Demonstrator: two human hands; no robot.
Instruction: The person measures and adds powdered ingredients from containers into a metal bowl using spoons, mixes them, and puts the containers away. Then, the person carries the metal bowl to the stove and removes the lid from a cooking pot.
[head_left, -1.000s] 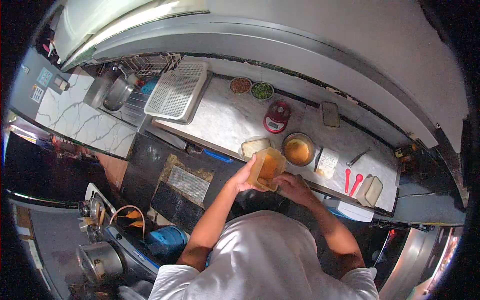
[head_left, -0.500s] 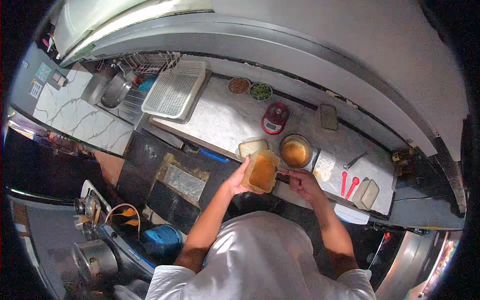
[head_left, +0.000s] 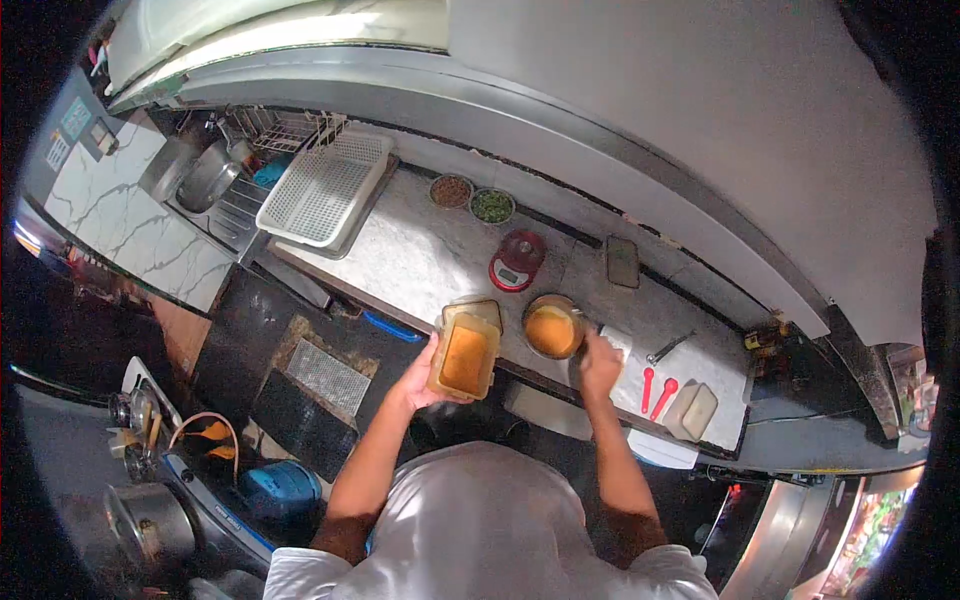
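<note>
My left hand (head_left: 420, 378) grips a rectangular plastic container (head_left: 437, 384) by its side, above the counter's front edge. Orange-brown powder (head_left: 466, 358) covers the container's bottom. My right hand (head_left: 601, 364) is closed and slightly blurred at the right side of a round metal bowl (head_left: 531, 346). A spoon's handle runs from my right fingers toward this bowl; its head cannot be made out. Inside the bowl lies an orange heap (head_left: 550, 331) over paler powder. Just behind the held container sits a rectangular lid or tray (head_left: 484, 308).
A red kitchen scale (head_left: 517, 261) stands behind the bowl. Two small bowls of brown bits (head_left: 451, 191) and chopped greens (head_left: 492, 206) sit near the wall. Red measuring spoons (head_left: 661, 398) and a plastic container (head_left: 690, 411) lie at right; a white basket (head_left: 325, 190) stands left.
My right hand has moved from the plastic container to the bowl's right side with the spoon. The bowl's contents look more evenly orange. The whole view has shifted slightly.
</note>
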